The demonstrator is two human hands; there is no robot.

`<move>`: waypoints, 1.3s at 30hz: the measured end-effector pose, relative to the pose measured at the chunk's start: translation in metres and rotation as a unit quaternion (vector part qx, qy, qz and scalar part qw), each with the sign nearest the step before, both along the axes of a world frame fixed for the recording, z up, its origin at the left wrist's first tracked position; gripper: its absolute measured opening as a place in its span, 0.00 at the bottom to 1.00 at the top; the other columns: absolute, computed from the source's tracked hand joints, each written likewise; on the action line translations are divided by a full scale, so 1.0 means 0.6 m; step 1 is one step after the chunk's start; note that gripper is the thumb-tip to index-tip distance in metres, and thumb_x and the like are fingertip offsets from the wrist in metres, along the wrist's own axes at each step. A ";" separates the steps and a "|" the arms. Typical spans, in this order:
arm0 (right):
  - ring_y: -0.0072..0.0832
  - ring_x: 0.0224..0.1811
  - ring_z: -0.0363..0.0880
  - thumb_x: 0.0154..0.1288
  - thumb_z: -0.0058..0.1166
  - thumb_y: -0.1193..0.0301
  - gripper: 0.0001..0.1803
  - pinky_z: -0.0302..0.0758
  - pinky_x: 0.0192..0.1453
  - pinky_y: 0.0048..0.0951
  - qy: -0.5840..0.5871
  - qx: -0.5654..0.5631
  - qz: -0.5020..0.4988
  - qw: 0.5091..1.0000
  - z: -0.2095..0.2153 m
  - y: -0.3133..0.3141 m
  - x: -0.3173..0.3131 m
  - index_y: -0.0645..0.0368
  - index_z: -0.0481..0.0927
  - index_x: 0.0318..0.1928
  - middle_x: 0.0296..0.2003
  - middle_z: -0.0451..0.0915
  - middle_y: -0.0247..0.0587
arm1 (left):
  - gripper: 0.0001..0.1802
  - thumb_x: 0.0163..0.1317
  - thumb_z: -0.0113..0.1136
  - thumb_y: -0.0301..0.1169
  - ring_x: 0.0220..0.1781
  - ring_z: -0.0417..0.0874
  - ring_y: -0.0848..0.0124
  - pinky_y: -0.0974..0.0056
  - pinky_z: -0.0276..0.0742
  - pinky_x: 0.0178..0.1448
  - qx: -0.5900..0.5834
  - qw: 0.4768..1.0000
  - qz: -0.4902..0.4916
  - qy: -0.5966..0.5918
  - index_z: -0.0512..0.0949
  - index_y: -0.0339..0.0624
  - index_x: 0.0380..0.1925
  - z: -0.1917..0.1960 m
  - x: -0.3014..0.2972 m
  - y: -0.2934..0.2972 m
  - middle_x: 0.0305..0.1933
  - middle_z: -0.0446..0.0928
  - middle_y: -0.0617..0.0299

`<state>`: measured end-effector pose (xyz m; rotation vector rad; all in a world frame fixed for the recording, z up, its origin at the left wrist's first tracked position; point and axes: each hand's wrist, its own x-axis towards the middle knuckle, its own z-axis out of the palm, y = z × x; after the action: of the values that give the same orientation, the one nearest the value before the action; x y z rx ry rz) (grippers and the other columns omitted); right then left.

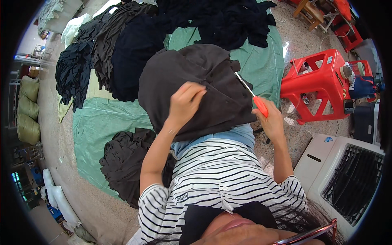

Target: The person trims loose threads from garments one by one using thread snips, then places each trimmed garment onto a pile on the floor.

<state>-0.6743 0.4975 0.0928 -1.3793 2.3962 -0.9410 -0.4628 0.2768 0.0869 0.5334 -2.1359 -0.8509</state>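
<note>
The left hand [185,104] reaches in from 7 o'clock over the dark cloth [175,75] on the person's lap, elbow bent, fingers drawn together and pointing toward 2 o'clock. They are blurred, and I cannot tell whether they pinch the cloth. The right hand [271,120], at 4 o'clock from the middle of the cloth, is closed around the handle of a red-handled tool [260,106]; its slim metal end points toward 11 o'clock, at the cloth's right edge.

Close by, a dark heap [124,157] lies at 7 to 8 o'clock, beside the left forearm. A navy pile [134,57] sits at 10, and a black pile [228,24] at 1. A red stool [314,87] stands at 3, and a pale air cooler [314,159] at 4 hems in the right elbow's side.

The green sheet [261,61] shows between the piles, its right edge near the stool. Past its left edge, at 8 to 9 o'clock, speckled floor [61,155] runs as an open strip.
</note>
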 end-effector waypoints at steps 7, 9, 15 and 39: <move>0.49 0.41 0.83 0.59 0.69 0.64 0.21 0.79 0.43 0.40 -0.017 0.047 0.001 0.999 0.038 -0.016 0.054 0.58 0.80 0.50 0.42 0.83 0.47 | 0.11 0.57 0.70 0.32 0.34 0.85 0.62 0.63 0.78 0.43 0.236 0.932 -0.011 -0.275 0.85 0.34 0.33 -0.069 -0.090 -0.103 0.29 0.84 0.56; 0.49 0.42 0.83 0.60 0.69 0.64 0.21 0.79 0.43 0.40 -0.050 0.038 -0.004 0.998 0.036 -0.019 0.059 0.58 0.80 0.50 0.41 0.83 0.47 | 0.10 0.61 0.68 0.31 0.31 0.80 0.75 0.69 0.74 0.39 0.441 0.884 -0.080 -0.134 0.85 0.33 0.34 -0.088 -0.079 -0.116 0.28 0.82 0.66; 0.49 0.32 0.84 0.62 0.67 0.58 0.19 0.78 0.32 0.43 -0.024 0.007 0.023 0.999 0.024 -0.036 0.076 0.55 0.79 0.46 0.36 0.83 0.44 | 0.04 0.63 0.67 0.28 0.30 0.71 0.81 0.74 0.67 0.40 0.602 0.792 -0.092 -0.043 0.86 0.39 0.33 -0.089 -0.052 -0.118 0.29 0.79 0.72; 0.50 0.29 0.83 0.66 0.63 0.56 0.17 0.76 0.30 0.46 -0.012 0.035 -0.071 0.997 0.016 -0.060 0.042 0.56 0.77 0.42 0.33 0.84 0.45 | 0.27 0.49 0.73 0.21 0.32 0.81 0.65 0.62 0.77 0.40 0.206 0.968 0.005 -0.144 0.78 0.45 0.52 -0.068 -0.163 -0.141 0.38 0.78 0.57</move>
<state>-0.6490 0.4616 0.1023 -1.1797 2.5113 -0.8934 -0.5609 0.1923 0.0460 0.9267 -2.2150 -1.2897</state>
